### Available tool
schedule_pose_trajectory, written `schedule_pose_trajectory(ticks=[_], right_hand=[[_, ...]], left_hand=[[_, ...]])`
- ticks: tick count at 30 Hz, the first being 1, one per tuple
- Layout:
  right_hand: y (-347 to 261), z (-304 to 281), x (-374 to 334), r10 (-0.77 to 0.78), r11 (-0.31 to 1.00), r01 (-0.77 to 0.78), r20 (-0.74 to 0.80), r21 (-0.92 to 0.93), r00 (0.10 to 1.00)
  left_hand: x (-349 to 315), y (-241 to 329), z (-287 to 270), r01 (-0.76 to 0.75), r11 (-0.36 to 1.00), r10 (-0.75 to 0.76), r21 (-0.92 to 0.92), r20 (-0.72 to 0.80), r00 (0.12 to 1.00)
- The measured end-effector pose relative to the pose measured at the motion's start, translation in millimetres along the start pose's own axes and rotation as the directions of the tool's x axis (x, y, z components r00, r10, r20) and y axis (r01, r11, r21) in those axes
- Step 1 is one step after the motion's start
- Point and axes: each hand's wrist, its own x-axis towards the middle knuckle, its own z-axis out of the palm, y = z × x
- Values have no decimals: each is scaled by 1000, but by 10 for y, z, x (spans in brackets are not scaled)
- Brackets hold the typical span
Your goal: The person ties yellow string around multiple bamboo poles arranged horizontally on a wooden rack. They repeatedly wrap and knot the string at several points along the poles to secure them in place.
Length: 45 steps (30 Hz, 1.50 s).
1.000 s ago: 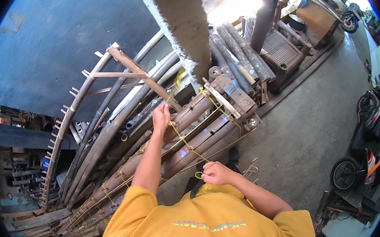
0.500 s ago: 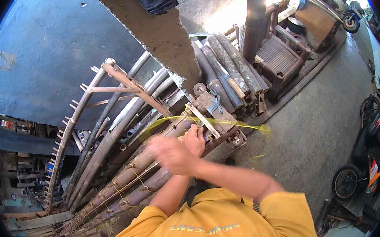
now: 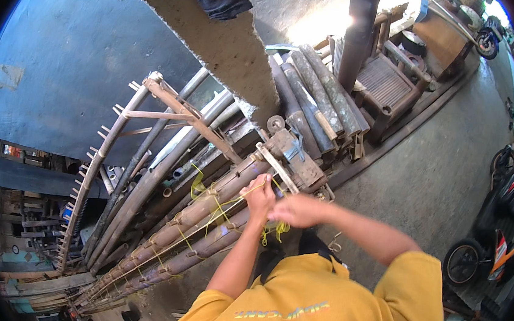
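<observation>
Two long brown bamboo poles (image 3: 195, 211) lie side by side on a slant, with yellow string (image 3: 218, 208) wound round them at intervals. My left hand (image 3: 258, 192) is closed on the yellow string at the upper end of the poles, its fingers against the bamboo. Just to its right, my right hand (image 3: 296, 210) is smeared by motion, so its grip does not show. A loose bunch of yellow string hangs below the two hands. Another loose tangle lies over the far pole, to the left. A thin wooden crosspiece (image 3: 278, 168) sits beyond my hands.
A wooden block with wheels (image 3: 296, 161) stands at the poles' end. Behind it are stacked bamboo lengths (image 3: 318, 86) and a bamboo chair (image 3: 389, 83). A pegged bamboo frame (image 3: 104, 141) leans at left, by a blue-grey wall. Motorcycles (image 3: 468, 258) stand at right on the concrete floor.
My right hand has swung from the left of my left hand, across it, to its right side. The yellow string, stretched out both ways before, now hangs in loose tangles.
</observation>
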Motion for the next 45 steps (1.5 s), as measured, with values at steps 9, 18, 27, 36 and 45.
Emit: schedule_pose_trajectory(ticks=[9,18,27,36,45], right_hand=[[426,602,-463,-105,960,46,-203,-277,974],[437,1309,-930,548,774,195,-792,602,269],[-131,3474,-323,767,182,-448,159,875,622],[-1122,4056,1758,458,786,248,-803,566,381],[-161,3043,2685,420,802,-435,-130,-409,898]], left_hand=[[1439,343,-583,68,829,-110,-555,-44,993],[1736,-879,-878,238,924,-203,-301,143,969],[1246,-3160,-4179,93,995,-96,-47,-57,994],[-1328,-2919,-2278,-19,990,-23,138,293,956],[-1236,-2603,-2398,76,960,-10,-269,242,970]])
